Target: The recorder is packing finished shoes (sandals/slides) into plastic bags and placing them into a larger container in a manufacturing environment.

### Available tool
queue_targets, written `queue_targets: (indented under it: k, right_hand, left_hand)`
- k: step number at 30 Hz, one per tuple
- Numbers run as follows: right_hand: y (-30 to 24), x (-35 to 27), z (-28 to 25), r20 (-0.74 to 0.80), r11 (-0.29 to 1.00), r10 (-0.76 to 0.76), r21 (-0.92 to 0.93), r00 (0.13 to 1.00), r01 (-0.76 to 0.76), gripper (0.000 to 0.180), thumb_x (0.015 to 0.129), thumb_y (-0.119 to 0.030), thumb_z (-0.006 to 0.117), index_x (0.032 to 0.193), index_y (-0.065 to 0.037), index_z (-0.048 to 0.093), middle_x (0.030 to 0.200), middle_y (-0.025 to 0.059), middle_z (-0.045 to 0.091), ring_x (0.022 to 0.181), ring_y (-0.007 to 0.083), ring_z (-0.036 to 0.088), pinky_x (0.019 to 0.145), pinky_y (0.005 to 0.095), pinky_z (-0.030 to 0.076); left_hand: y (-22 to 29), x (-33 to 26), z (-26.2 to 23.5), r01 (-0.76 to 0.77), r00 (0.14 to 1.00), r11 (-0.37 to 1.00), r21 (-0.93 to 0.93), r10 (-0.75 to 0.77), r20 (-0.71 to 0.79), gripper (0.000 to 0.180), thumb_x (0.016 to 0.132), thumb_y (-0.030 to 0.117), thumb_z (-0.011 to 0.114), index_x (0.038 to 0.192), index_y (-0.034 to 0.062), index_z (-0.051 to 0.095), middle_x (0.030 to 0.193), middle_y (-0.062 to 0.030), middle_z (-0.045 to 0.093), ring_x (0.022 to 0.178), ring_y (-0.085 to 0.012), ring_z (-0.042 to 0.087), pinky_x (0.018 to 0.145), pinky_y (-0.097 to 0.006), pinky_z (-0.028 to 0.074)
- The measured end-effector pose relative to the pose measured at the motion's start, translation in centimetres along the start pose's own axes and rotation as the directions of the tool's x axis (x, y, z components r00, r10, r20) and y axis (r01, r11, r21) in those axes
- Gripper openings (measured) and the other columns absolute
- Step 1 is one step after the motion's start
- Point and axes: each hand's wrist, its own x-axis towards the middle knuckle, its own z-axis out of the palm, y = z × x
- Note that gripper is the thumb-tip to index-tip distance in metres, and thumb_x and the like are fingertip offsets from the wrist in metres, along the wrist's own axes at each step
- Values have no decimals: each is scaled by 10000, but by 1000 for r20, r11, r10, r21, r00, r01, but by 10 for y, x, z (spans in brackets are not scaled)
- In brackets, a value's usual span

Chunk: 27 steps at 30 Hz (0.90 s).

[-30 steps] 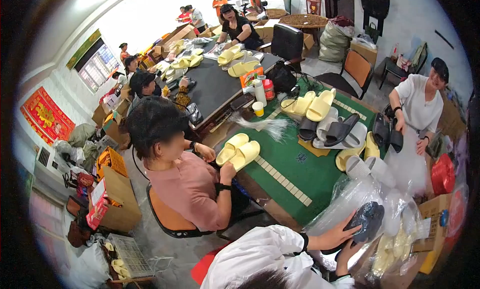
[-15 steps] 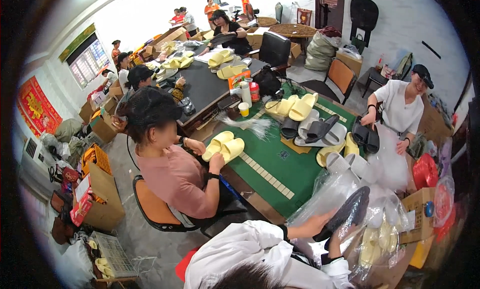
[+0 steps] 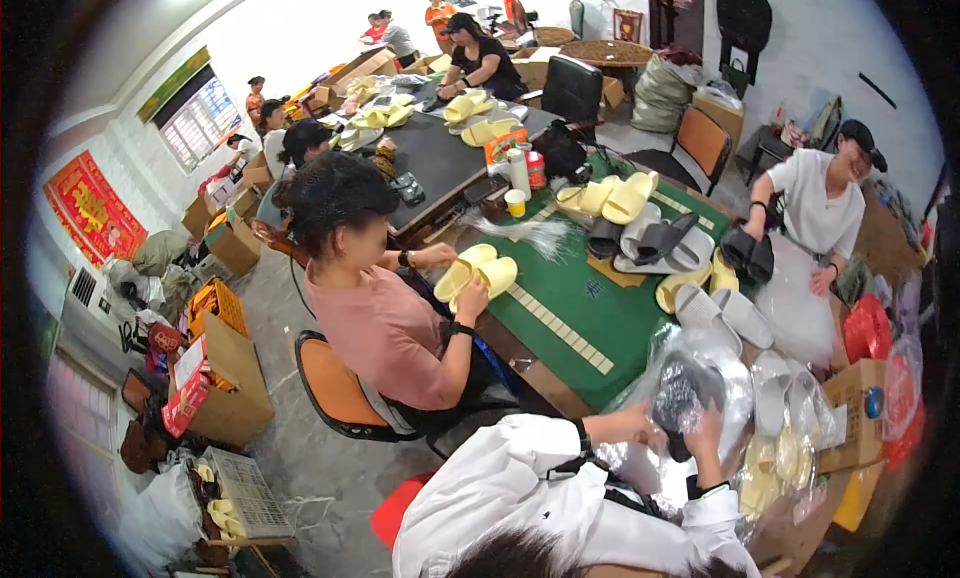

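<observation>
My arms, in white sleeves with dark wristbands, reach in from the lower edge to the near right side of the table. My right hand (image 3: 706, 434) is closed on a pair of dark slippers (image 3: 690, 383), its fingers over their near end. Clear plastic bag (image 3: 735, 398) film lies around and over the slippers. On their left side my left hand (image 3: 632, 424) is closed at the bag's edge. Grey slippers (image 3: 772, 390) and pale yellow slippers (image 3: 762, 476), wrapped in clear plastic, lie right of my right hand.
A person in pink holds yellow slippers (image 3: 476, 276) at the green table mat (image 3: 545, 303). Opposite, a person in white grips black slippers (image 3: 747, 250). Piled slippers (image 3: 655, 240), a row of white tiles (image 3: 560, 328) and a cardboard box (image 3: 855, 408) are around.
The dark slippers have turned from a slanted position and moved into the plastic film, with my right hand over them. My left hand has shifted to the bag's edge. The whole view has shifted slightly.
</observation>
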Motion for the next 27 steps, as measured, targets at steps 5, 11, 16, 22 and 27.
queue_targets:
  k: [5,11,16,22,27]
  right_hand:
    - [-57,-40,-98,-151,811,-146,548,978,206,237,756,-91,603,978,-11,594,966,161,593,921,296,562,816,335,430]
    - [-44,-29,-122,3,962,-270,44,963,269,1102,510,-541,712,1367,-107,173,1392,201,162,1271,388,165,991,581,92]
    - [-40,-40,-118,-120,979,-120,151,985,138,858,616,-173,695,1337,-143,231,1251,192,374,912,344,531,725,386,434]
    - [17,-41,-156,-142,977,-204,37,969,211,435,608,-39,599,1028,-117,524,888,83,583,804,312,557,659,398,432]
    - [52,-18,-225,-524,938,-346,-162,779,307,280,643,37,497,889,-71,575,916,111,587,825,308,539,704,388,416]
  left_hand:
    - [-17,26,-40,-575,816,665,477,511,271,225,803,-15,493,1014,-93,508,993,-186,569,768,-162,562,687,-251,471]
    - [34,0,53,-43,999,962,-270,46,4,328,805,-34,450,1126,-80,402,920,-130,547,758,-139,517,642,-225,428]
    - [57,-25,104,63,984,993,103,-79,157,482,807,-51,456,1259,-3,296,969,-123,574,783,-171,559,685,-255,460]
    - [53,-41,141,-144,920,981,128,85,383,563,825,-19,476,1340,81,270,1258,-114,428,1035,-204,499,852,-301,414]
    - [67,-59,147,-203,952,804,559,28,305,432,914,157,418,1320,51,316,1283,-77,419,1118,-163,435,929,-297,345]
